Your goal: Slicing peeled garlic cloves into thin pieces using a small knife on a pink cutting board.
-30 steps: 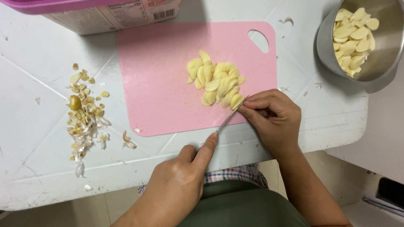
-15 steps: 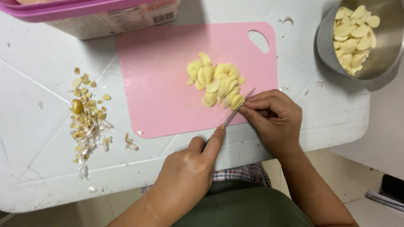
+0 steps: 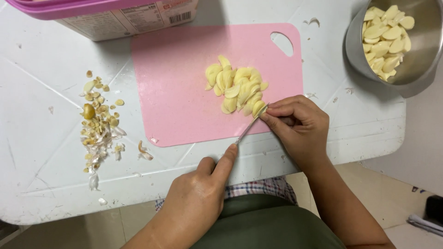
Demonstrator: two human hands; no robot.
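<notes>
The right hand [image 3: 297, 127] is clamped on a knife [image 3: 251, 124] handle, thin steel blade laid across the pink plastic cutting board's [image 3: 184, 92] lower edge; the left hand [image 3: 198, 196] presses one fingertip on the tip — seemingly to steady it. At 12 o'clock lies a heap of smooth, pale garlic cloves [image 3: 237, 87]; dry papery peels [image 3: 99, 127] sit at 9 o'clock on the white table [image 3: 46, 69].

Knife handle hidden inside right hand [image 3: 300, 127]; steel bowl [image 3: 369, 60] and pink-lidded tub [image 3: 115, 16] cut off by edges
</notes>
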